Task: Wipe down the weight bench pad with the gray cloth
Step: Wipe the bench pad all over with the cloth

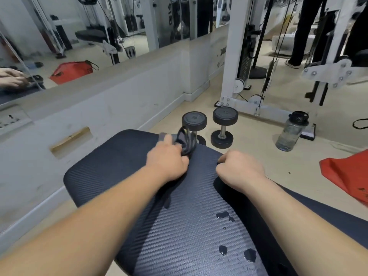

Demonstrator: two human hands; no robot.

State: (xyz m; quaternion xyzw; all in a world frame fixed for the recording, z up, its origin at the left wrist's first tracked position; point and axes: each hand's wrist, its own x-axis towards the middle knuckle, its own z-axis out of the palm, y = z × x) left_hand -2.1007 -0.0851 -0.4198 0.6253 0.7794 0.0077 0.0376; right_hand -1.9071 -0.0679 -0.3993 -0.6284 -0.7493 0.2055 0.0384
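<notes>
Cloth, gray (184,142), sits bunched in the left hand (167,162), fingers clamped around it, its loose end flaring beyond the knuckles toward the far end of the bench pad (119,162). The right hand (239,170) is curled into a fist, knuckles resting on the pad's right edge, holding nothing visible. Water drops (225,215) bead on the near pad. A clear water bottle (291,131) stands capped on the floor, apparently empty, near two dumbbells (224,126).
</notes>
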